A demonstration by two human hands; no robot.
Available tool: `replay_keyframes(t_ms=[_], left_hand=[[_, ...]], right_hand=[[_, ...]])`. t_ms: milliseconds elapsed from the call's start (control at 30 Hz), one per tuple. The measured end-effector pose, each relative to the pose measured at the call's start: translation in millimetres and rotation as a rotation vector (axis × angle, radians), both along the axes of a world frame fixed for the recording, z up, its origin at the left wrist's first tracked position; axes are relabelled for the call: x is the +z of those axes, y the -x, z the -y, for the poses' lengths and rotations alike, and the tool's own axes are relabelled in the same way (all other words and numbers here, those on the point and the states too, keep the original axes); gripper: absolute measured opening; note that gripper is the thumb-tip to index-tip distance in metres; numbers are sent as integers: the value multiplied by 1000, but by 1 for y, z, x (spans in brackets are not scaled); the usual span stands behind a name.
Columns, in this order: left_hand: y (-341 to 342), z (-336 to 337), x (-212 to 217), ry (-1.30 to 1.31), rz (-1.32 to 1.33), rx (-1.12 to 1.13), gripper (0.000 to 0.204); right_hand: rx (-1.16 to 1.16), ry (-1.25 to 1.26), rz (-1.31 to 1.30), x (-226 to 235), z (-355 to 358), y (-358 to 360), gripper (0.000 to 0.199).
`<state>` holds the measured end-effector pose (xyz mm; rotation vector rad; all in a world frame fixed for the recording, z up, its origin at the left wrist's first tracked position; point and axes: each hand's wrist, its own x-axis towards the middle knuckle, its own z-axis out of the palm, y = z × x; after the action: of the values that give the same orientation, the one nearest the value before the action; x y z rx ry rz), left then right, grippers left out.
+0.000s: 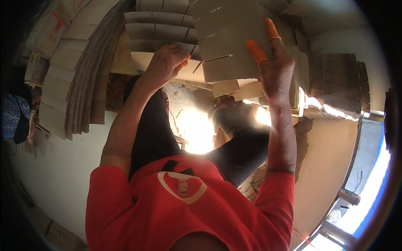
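Observation:
My right hand [276, 67] grips the right edge of a slotted cardboard sheet [234, 42], its thumb and a finger in orange finger covers. The sheet is tilted, and dark slots run in from its left side. My left hand [167, 65] is closed at the near edge of a set of slotted cardboard strips [161, 31], an orange cover on a fingertip. These strips stand in rows, one behind another, with slots in line. The sheet's lower left corner meets the nearest strip. What exactly the left fingertips pinch is partly hidden.
A long row of stacked cardboard sheets [83, 83] leans at the left. More cardboard stacks [335, 79] stand at the right. Small cardboard pieces [238, 90] lie below the sheet. Another person's patterned sleeve [16, 117] shows at the far left. Bright light glares between my legs.

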<state>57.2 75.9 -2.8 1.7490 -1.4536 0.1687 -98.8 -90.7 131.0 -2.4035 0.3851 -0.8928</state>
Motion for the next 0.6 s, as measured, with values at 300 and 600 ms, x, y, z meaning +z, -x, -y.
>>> replay_keyframes(t_ms=[300,600], left_hand=[[-2,0,0,16,-23,-50,18],[-4,4,-1,21,-57,-31,12]], right_hand=[[34,14,-131,-11,-6,-11,53],[225,-104,-337,-21,-14,-40,46]])
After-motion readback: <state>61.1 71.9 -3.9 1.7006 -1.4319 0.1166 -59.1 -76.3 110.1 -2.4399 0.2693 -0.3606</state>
